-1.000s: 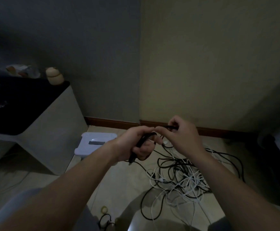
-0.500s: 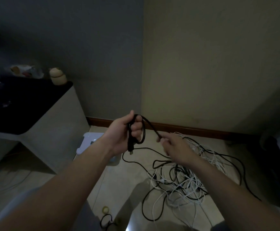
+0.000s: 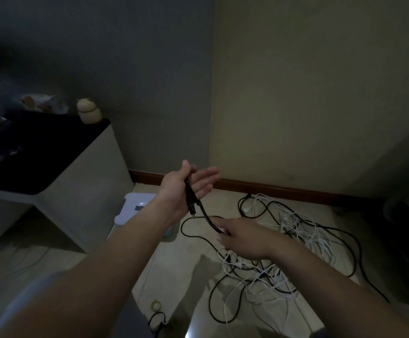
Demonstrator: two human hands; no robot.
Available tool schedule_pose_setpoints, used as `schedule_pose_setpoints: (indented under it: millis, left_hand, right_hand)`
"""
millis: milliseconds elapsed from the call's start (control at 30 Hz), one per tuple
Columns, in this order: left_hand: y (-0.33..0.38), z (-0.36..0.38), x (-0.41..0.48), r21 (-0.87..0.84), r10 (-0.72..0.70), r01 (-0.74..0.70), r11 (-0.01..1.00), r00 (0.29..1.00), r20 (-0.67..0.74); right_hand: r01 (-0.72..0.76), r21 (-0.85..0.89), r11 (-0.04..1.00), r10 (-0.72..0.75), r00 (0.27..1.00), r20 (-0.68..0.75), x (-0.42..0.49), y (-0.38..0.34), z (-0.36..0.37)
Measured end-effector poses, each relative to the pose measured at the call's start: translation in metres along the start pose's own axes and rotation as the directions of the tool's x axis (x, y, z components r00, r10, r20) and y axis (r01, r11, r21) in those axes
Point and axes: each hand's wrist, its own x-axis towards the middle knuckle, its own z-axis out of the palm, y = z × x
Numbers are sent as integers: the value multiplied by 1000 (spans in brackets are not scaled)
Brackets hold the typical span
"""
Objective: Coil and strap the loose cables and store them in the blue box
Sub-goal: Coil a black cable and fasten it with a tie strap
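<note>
CABLES, CORNER OF A DIM ROOM: A person's 2 bare hands stretch a thin black cable (image 3: 204, 215) between them. The raised left hand (image 3: 186, 189) clamps the cable against its palm with the thumb, the 4 fingers held out straight, and the plug end dangles just under the heel of the hand. The lower right hand (image 3: 244, 240) pinches the same cable at its fingertips, a short taut run below the left palm. Past the right knuckles sprawls a tangled heap of black and white cables (image 3: 296, 240) on the floor. The pale blue lidded plastic box (image 3: 135, 211) sits behind the left wrist, apparently closed.

The likely trouble: with the left fingers spread, any loop laid there could slide off the palm. The black cable trails into the heap, so a hard pull from the right fingertips may tighten a snarl or drag the pile.
</note>
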Motion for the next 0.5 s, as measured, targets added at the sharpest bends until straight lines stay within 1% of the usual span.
schedule_pose_setpoints:
  millis: [67, 133, 200, 267, 300, 367, 400, 433, 467, 500]
  left_hand:
    - [-8, 2, 2, 129, 12, -15, 991, 1000, 25]
    - [-15, 1, 5, 267, 21, -33, 963, 999, 48]
    - [-21, 0, 7, 356, 26, -44, 933, 998, 56]
    - [-23, 0, 9, 406, 32, -52, 913, 998, 58]
    - [-22, 0, 10, 425, 43, -65, 903, 997, 61]
    - [-19, -1, 10, 452, 75, -95, 887, 995, 62]
    - [-17, -1, 10, 461, 84, -101, 882, 995, 56]
    - [-16, -2, 10, 467, 84, -97, 879, 995, 49]
    - [-16, -2, 9, 479, 79, -92, 873, 996, 49]
    - [-16, -2, 8, 503, 71, -88, 859, 996, 52]
  right_hand:
    - [31, 11, 999, -30, 999, -31, 1, -4, 2]
    - [23, 67, 998, -16, 994, -112, 2, -6, 3]
    - [18, 165, 986, 14, 982, -190, 3, -7, 0]
    - [21, 286, 958, 40, 978, -206, 1, -8, -2]
    - [12, 377, 926, 57, 984, -170, 0, -9, -2]
    - [-57, 607, 793, 79, 997, -8, -4, -9, -5]
    - [-105, 675, 730, 77, 994, 71, -5, -10, -8]
    - [-134, 693, 708, 77, 991, 113, -6, -12, -11]
    - [-133, 675, 725, 77, 991, 112, -7, -12, -14]
    - [-111, 633, 766, 74, 994, 84, -7, -13, -17]
